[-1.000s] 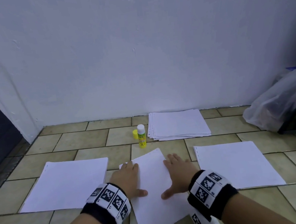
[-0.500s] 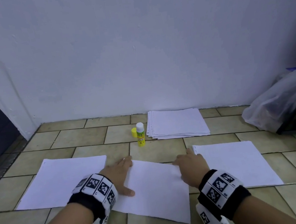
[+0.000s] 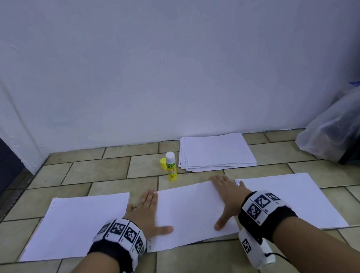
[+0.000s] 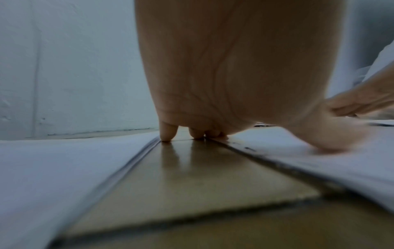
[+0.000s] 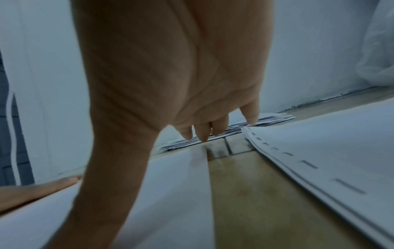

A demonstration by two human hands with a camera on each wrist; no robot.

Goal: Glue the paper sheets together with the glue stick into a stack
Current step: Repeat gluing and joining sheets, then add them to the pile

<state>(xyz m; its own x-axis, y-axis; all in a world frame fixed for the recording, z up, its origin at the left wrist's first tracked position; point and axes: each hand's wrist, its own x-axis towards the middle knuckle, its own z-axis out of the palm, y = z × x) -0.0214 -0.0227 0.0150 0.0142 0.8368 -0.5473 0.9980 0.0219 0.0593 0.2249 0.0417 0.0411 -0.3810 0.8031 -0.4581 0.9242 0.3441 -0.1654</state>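
Observation:
A white middle sheet (image 3: 190, 213) lies flat on the tiled floor. My left hand (image 3: 146, 211) rests flat along its left edge, thumb on the paper. My right hand (image 3: 227, 195) lies flat along its right edge, thumb on the sheet too. In the left wrist view the fingertips (image 4: 168, 133) touch the floor between the sheets. A left paper pile (image 3: 76, 225) and a right paper pile (image 3: 293, 201) flank the middle sheet. An uncapped yellow glue stick (image 3: 171, 166) stands upright behind, its yellow cap (image 3: 163, 163) beside it.
A further pile of paper (image 3: 216, 152) lies against the white wall. A clear plastic bag (image 3: 342, 124) and a dark object sit at the right. A dark doorway is at the far left.
The middle sheet turned from upright to landscape and squared up between the two piles. Both hands slid apart from its centre to its left and right edges.

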